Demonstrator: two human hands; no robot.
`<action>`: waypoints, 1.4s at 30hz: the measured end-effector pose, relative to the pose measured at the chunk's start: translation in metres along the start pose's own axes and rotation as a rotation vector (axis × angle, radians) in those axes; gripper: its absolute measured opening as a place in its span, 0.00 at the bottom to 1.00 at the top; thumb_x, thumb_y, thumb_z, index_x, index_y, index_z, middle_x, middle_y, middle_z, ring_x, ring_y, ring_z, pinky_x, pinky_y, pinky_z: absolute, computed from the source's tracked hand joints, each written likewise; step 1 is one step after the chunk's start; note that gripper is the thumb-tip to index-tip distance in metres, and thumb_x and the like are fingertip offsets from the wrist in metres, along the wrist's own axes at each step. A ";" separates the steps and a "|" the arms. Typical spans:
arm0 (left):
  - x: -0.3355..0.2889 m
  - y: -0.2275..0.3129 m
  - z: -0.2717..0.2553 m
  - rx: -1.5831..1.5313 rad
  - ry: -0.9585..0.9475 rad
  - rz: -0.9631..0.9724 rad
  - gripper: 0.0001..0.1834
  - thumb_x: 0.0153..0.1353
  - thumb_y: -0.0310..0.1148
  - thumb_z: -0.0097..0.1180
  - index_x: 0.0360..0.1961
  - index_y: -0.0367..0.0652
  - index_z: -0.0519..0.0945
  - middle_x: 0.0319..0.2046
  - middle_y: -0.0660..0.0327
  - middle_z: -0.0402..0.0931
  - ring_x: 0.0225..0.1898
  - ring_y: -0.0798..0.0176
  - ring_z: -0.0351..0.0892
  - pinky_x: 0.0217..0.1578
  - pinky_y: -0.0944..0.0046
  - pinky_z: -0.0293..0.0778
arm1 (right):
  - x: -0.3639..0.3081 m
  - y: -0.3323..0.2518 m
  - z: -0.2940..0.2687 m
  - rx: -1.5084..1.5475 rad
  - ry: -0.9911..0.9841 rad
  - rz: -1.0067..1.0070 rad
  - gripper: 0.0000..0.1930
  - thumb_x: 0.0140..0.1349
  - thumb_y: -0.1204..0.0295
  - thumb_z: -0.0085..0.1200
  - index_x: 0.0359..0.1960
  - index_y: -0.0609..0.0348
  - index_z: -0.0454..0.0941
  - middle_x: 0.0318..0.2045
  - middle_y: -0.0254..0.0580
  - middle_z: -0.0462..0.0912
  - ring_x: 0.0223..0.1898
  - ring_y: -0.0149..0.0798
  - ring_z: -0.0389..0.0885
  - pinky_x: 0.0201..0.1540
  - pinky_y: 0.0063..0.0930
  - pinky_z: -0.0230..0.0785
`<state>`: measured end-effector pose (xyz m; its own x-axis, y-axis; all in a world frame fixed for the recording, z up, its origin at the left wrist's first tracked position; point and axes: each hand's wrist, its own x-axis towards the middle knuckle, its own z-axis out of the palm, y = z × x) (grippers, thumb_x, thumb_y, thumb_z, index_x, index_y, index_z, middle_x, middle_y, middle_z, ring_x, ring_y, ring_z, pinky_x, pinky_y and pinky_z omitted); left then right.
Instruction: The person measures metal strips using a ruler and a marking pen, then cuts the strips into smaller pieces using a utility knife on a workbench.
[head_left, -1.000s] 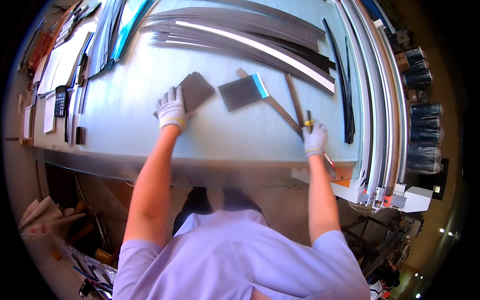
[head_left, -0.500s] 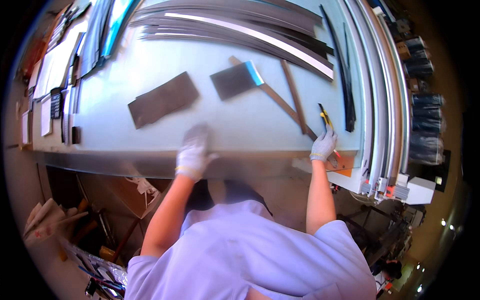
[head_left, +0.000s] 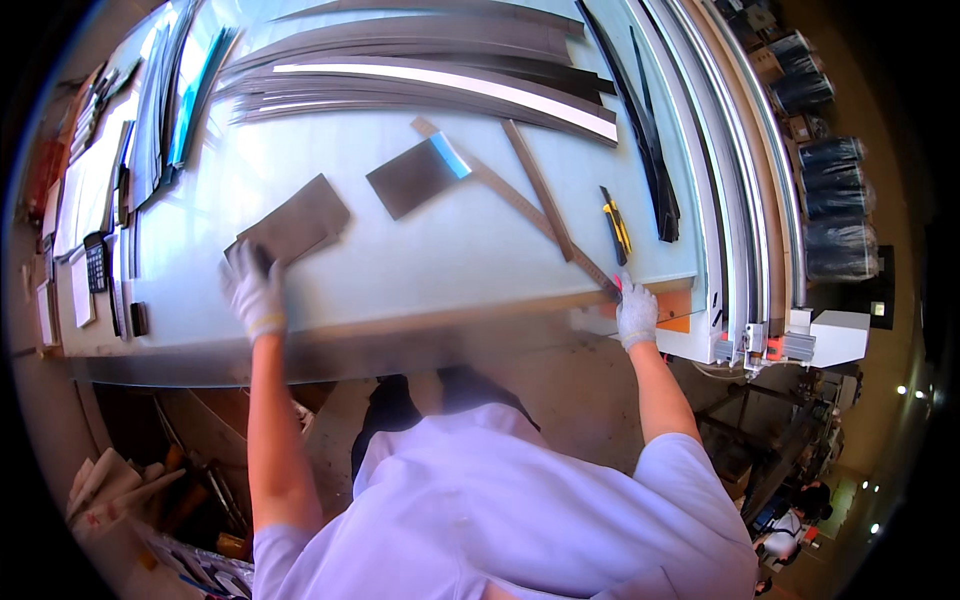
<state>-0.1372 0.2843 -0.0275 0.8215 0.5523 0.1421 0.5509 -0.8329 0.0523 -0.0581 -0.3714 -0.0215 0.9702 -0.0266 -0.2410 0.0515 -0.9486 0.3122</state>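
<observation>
My left hand (head_left: 256, 293), in a pale grey glove, reaches over the near left corner of a dark brown-grey sheet (head_left: 300, 213). Its fingers are spread and slightly blurred. At the table's near right edge, my gloved right hand (head_left: 637, 312) is closed around a small red-tipped thing (head_left: 618, 284), mostly hidden by the fingers. Just beyond that hand lies a yellow and black utility knife (head_left: 616, 232), apart from it. The end of a long brown ruler (head_left: 535, 215) comes up to the right fingertips. A second dark sheet (head_left: 405, 182) with a blue edge strip touches the ruler.
A narrow brown strip (head_left: 537, 190) crosses the ruler. Long dark strips (head_left: 420, 55) and a white strip (head_left: 450, 92) lie along the far side. A calculator (head_left: 96, 262) sits at left among papers. Metal rails (head_left: 745, 170) run along the right edge.
The utility knife has left my right hand and lies on the table. That hand has drawn back toward the near edge. My left hand has moved left onto the sheet. The view has shifted.
</observation>
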 end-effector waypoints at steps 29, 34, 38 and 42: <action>-0.014 0.201 0.010 -0.173 -0.291 0.657 0.45 0.58 0.50 0.68 0.76 0.59 0.63 0.78 0.55 0.53 0.78 0.40 0.50 0.74 0.40 0.51 | -0.154 -0.094 0.005 0.633 -0.036 0.131 0.29 0.55 0.74 0.68 0.59 0.52 0.71 0.44 0.56 0.83 0.48 0.63 0.82 0.46 0.51 0.75; 0.039 0.163 0.021 -0.086 -0.234 0.466 0.45 0.62 0.54 0.64 0.77 0.56 0.62 0.78 0.55 0.53 0.78 0.40 0.48 0.76 0.41 0.48 | -0.201 -0.051 0.053 0.500 -0.213 0.321 0.22 0.61 0.69 0.64 0.56 0.52 0.72 0.37 0.54 0.86 0.41 0.62 0.85 0.43 0.51 0.75; 0.040 0.094 0.004 -0.126 -0.084 0.326 0.40 0.64 0.51 0.62 0.75 0.56 0.65 0.77 0.53 0.57 0.77 0.38 0.51 0.74 0.44 0.52 | -0.237 -0.015 0.096 0.559 -0.064 0.349 0.18 0.63 0.64 0.64 0.52 0.52 0.74 0.36 0.53 0.85 0.38 0.60 0.85 0.40 0.51 0.75; -0.007 -0.007 0.019 -0.159 0.106 -0.211 0.40 0.66 0.57 0.56 0.76 0.59 0.63 0.76 0.45 0.55 0.76 0.34 0.51 0.73 0.43 0.53 | -0.178 -0.069 0.030 0.630 0.078 0.270 0.16 0.65 0.60 0.64 0.48 0.53 0.76 0.32 0.51 0.85 0.35 0.60 0.84 0.38 0.48 0.75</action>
<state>-0.1443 0.2872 -0.0481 0.6663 0.7145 0.2133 0.6715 -0.6994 0.2449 -0.2418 -0.3109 -0.0273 0.9452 -0.2870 -0.1559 -0.3186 -0.9151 -0.2471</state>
